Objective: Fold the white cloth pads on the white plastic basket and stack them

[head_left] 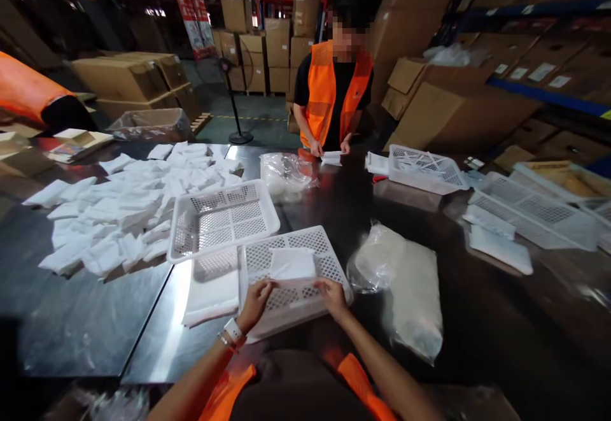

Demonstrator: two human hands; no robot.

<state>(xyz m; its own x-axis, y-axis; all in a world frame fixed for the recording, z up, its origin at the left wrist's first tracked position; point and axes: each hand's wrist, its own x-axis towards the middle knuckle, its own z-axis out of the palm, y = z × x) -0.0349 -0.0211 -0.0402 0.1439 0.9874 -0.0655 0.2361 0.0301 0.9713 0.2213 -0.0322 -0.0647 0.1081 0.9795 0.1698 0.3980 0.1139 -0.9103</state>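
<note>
On the dark, glossy metal table (86,325), a loose heap of small white folded cloth pieces (119,207) lies at the left, just beside an empty white perforated plastic basket (222,217). Nearer the person, the left hand (255,303) and the right hand (331,295) are each pinched on an end of one flat white folded cloth (292,263), holding it over a second white perforated plastic basket (305,262), though whether the cloth touches the mesh is hard to tell. To the right lies a clear plastic bag of pale material (413,293), and across the table a person in an orange vest (329,90) handles a small white piece.
</note>
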